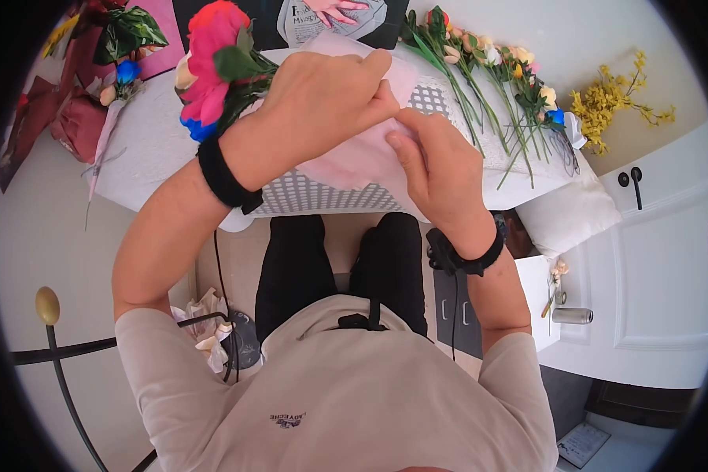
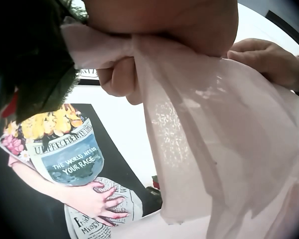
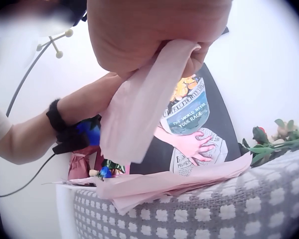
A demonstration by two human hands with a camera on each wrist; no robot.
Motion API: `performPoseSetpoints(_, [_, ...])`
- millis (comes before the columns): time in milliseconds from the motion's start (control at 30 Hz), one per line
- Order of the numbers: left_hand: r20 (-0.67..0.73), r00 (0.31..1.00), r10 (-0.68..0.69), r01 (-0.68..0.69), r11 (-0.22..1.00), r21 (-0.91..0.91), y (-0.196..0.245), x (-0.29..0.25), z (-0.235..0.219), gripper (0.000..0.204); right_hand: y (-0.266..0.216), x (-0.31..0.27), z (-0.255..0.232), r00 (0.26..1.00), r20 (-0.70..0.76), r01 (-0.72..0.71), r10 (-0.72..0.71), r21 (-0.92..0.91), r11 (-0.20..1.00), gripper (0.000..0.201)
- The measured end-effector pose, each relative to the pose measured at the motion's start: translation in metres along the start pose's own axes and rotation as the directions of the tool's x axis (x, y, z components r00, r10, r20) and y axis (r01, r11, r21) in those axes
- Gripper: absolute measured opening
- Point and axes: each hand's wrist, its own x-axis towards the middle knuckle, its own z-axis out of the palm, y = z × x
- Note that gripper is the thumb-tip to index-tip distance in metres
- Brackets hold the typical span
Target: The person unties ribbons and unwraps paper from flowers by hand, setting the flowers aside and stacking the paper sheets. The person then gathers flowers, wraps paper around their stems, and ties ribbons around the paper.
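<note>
My left hand (image 1: 315,94) grips a gathered sheet of pale pink wrapping paper (image 2: 184,114), its fingers curled round the bunched part. Against that wrist, a bunch of artificial flowers (image 1: 211,67) in red, pink and blue with green leaves sticks out to the left. My right hand (image 1: 447,169) pinches the paper's edge between thumb and fingers, close beside the left hand. From the right hand, a folded strip of the paper (image 3: 134,109) hangs down in the right wrist view. The stems inside the left hand are hidden.
More pink paper (image 3: 174,185) lies on the grey-and-white checked cloth (image 3: 209,215). Loose flowers with long stems (image 1: 488,79) lie at the table's back right, near yellow blossom sprigs (image 1: 610,106). A painted picture (image 2: 72,154) stands behind. Wrapped flowers (image 1: 112,106) are at the left.
</note>
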Motion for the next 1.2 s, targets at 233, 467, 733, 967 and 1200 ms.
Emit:
performPoseSetpoints(233, [-0.046, 0.968, 0.248, -0.227, 0.938, 0.263, 0.003, 0.004, -0.002, 0.016, 0.006, -0.006, -0.001, 0.948, 0.14, -0.318, 0.287, 0.328, 0.89, 0.016])
performPoseSetpoints(467, [-0.059, 0.959, 0.279, -0.258, 0.936, 0.239, -0.007, -0.004, -0.001, 0.013, 0.004, -0.005, -0.006, 0.938, 0.197, -0.342, 0.286, 0.383, 0.858, 0.019])
performPoseSetpoints(733, [0.4, 0.914, -0.067, -0.017, 0.979, 0.203, -0.004, -0.001, -0.006, 0.019, 0.002, -0.007, 0.002, 0.999, 0.014, -0.045, 0.044, 0.071, 0.996, 0.018])
performPoseSetpoints(967, [-0.129, 0.947, 0.295, -0.256, 0.933, 0.254, -0.001, 0.005, -0.001, 0.015, 0.008, -0.011, -0.006, 0.897, 0.247, -0.442, 0.366, 0.48, 0.758, 0.02])
performPoseSetpoints(1200, [0.074, 0.978, 0.196, -0.202, 0.974, 0.097, -0.007, 0.002, 0.001, 0.028, 0.005, -0.014, -0.001, 0.992, 0.013, -0.122, 0.122, 0.245, 0.962, 0.021])
